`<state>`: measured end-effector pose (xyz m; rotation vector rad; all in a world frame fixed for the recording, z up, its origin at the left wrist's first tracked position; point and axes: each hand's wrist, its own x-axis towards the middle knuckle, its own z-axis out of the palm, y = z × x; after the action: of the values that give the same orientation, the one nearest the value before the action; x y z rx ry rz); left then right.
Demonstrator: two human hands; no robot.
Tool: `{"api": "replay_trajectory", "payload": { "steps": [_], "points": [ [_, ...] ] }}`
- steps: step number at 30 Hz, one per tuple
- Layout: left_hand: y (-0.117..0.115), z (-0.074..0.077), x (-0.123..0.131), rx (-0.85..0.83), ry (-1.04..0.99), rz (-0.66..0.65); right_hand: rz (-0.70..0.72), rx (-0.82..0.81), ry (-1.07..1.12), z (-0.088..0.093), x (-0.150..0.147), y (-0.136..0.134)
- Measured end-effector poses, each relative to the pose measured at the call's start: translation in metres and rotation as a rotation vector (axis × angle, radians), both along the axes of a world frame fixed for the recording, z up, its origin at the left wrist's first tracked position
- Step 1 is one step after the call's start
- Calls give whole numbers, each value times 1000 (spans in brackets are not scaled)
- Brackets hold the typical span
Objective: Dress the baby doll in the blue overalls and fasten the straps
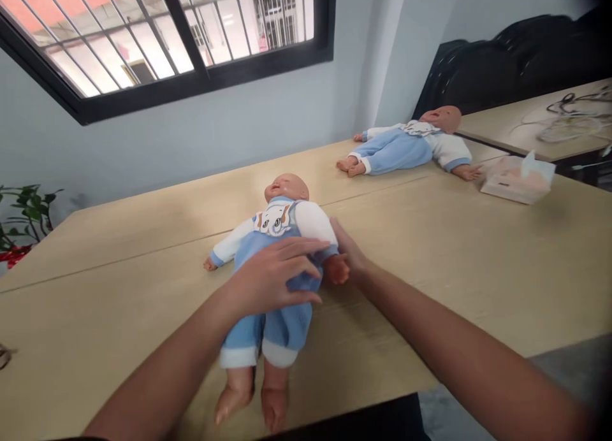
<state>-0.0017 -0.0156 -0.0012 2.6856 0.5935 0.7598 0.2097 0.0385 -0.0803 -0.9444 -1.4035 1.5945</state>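
Observation:
A baby doll [275, 250] in blue overalls and white sleeves lies on its back on the table, its bare feet toward me. Across its belly reaches my left hand [275, 272], fingers outstretched and thumb apart, fingertips at the blue cuff of the doll's arm on the right. On the outer side of that same arm is my right hand [351, 250], its visible part stretched out along the sleeve. The doll's sleeve and small hand cover most of my right fingers. Neither hand is closed around anything that I can see.
A second doll [396, 148], dressed alike, lies at the back right beside a tissue box [519, 178]. Cables [574, 119] rest on another table, with black chairs [502, 71] behind. A potted plant [29, 215] stands left, below the barred window [191, 33]. The wooden table [430, 262] has seams.

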Motion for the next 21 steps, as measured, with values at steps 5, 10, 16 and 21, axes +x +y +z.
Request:
{"api": "replay_trajectory", "payload": {
  "steps": [5,10,16,21],
  "points": [
    [-13,-6,-26,-67,22,45,26,-192,2,12,30,-1],
    [-65,-48,-91,73,-202,451,-35,-124,-169,18,44,3],
    [-141,-90,-137,-141,-67,686,-180,361,-671,18,41,6],
    [-152,-97,-127,-122,52,728,-339,950,-815,34,-14,-69]
  ]
}}
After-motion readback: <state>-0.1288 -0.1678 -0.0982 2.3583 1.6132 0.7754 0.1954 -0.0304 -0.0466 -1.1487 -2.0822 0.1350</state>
